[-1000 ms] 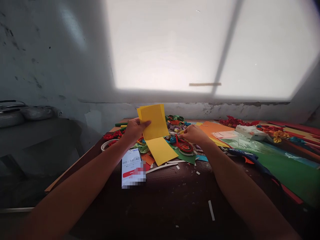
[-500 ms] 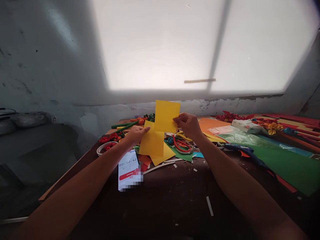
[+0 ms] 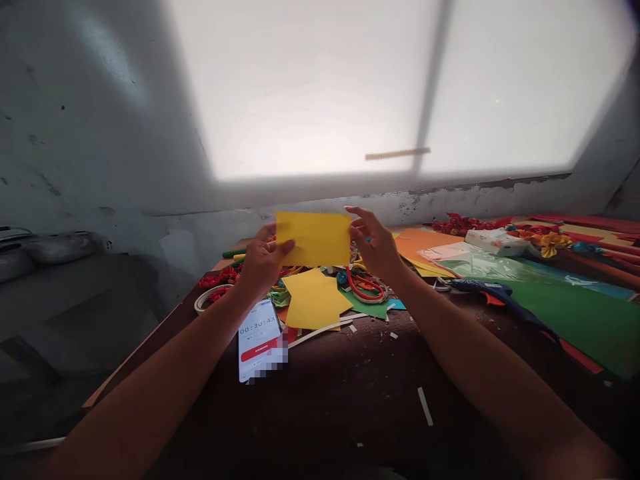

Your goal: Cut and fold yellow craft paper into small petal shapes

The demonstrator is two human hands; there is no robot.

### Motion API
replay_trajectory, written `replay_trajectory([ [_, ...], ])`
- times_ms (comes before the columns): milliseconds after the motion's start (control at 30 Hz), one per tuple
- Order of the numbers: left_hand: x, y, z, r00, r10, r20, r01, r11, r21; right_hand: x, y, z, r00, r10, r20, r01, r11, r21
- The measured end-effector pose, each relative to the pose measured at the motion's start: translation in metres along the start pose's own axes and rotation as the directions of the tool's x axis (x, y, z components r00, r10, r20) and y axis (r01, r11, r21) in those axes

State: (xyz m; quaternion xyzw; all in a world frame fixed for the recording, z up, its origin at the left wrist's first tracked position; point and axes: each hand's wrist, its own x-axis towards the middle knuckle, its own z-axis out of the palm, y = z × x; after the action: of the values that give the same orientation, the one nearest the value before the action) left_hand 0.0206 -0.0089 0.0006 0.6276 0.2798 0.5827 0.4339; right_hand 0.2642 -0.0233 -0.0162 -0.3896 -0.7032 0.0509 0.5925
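Observation:
A yellow paper rectangle (image 3: 317, 239) is held up above the table, its long side level. My left hand (image 3: 263, 261) is closed on its left end, thumb flat on the front and fingers behind. At the right edge, my right hand (image 3: 376, 245) has its fingers apart, one stretched out near the top corner and another at the side edge. Whether there is one layer or several in the hold does not show. Below lies more yellow paper (image 3: 315, 300) on a colourful pile, beside a red looped strip (image 3: 361, 290) and green paper (image 3: 374, 309).
A phone (image 3: 260, 340) with a running timer lies front left of the pile. To the left is a tape roll (image 3: 204, 299). A blue glue gun (image 3: 490, 293), large green sheets (image 3: 575, 327), orange paper (image 3: 423, 241) and a tissue pack (image 3: 495, 241) are on the right. Paper scraps (image 3: 425, 405) dot the dark tabletop.
Two yellow pieces were apart, one in each hand. Now a single yellow rectangle shows, turned lengthwise between my hands. My right hand has loosened its pinch, and more yellow paper below is uncovered.

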Motion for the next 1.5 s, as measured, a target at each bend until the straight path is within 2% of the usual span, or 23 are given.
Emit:
replay_trajectory([
  [100, 0.005, 0.001, -0.005, 0.997, 0.02, -0.077, -0.03, 0.991, -0.131, -0.002, -0.003, -0.004, 0.993, -0.026, 0.119, 0.03, 0.999, -0.032],
  [167, 0.005, 0.003, -0.007, 0.999, -0.006, -0.047, -0.001, 0.989, -0.147, -0.004, -0.005, -0.001, 0.975, -0.068, 0.211, 0.059, 0.997, 0.049],
  [233, 0.003, 0.004, -0.008, 0.999, -0.04, 0.015, 0.042, 0.99, -0.132, -0.006, -0.006, 0.006, 0.971, -0.086, 0.223, 0.046, 0.983, 0.18],
  [300, 0.0, 0.006, -0.008, 0.993, -0.03, 0.11, 0.044, 0.991, -0.123, -0.006, -0.007, 0.013, 0.988, 0.007, 0.153, -0.06, 0.937, 0.345],
  [367, -0.003, 0.008, -0.009, 0.979, 0.035, 0.202, -0.009, 0.992, -0.127, -0.005, -0.006, 0.018, 0.984, 0.153, 0.094, -0.179, 0.857, 0.483],
  [467, -0.006, 0.011, -0.01, 0.961, 0.11, 0.255, -0.105, 0.994, -0.034, -0.002, -0.003, 0.021, 0.964, 0.253, 0.081, -0.253, 0.775, 0.579],
  [567, -0.008, 0.011, -0.008, 0.975, 0.095, 0.201, -0.124, 0.982, 0.139, -0.001, -0.002, 0.021, 0.958, 0.27, 0.099, -0.273, 0.743, 0.611],
  [633, -0.011, 0.01, -0.004, 0.983, 0.092, 0.157, -0.12, 0.976, 0.18, -0.001, -0.003, 0.022, 0.952, 0.289, 0.102, -0.286, 0.716, 0.637],
  [733, -0.015, 0.009, 0.004, 0.991, 0.09, 0.102, -0.107, 0.979, 0.176, -0.002, -0.006, 0.024, 0.942, 0.318, 0.107, -0.304, 0.674, 0.674],
  [900, -0.02, 0.007, 0.014, 0.99, 0.119, -0.075, -0.101, 0.974, 0.202, -0.002, -0.013, 0.025, 0.927, 0.349, 0.136, -0.336, 0.614, 0.714],
  [1000, -0.02, 0.006, 0.016, 0.983, 0.146, -0.111, -0.117, 0.966, 0.232, -0.002, -0.015, 0.024, 0.902, 0.397, 0.17, -0.384, 0.556, 0.737],
  [1167, -0.019, 0.004, 0.015, 0.981, 0.084, -0.173, -0.047, 0.977, 0.208, -0.001, -0.017, 0.025, 0.894, 0.422, 0.153, -0.378, 0.525, 0.762],
  [1333, -0.018, 0.006, 0.017, 0.993, 0.054, -0.106, -0.053, 0.998, 0.017, 0.001, -0.018, 0.023, 0.901, 0.419, 0.113, -0.343, 0.53, 0.776],
  [1500, -0.019, 0.01, 0.019, 0.999, -0.042, -0.013, 0.043, 0.999, 0.007, 0.001, -0.017, 0.02, 0.907, 0.411, 0.093, -0.337, 0.574, 0.746],
])
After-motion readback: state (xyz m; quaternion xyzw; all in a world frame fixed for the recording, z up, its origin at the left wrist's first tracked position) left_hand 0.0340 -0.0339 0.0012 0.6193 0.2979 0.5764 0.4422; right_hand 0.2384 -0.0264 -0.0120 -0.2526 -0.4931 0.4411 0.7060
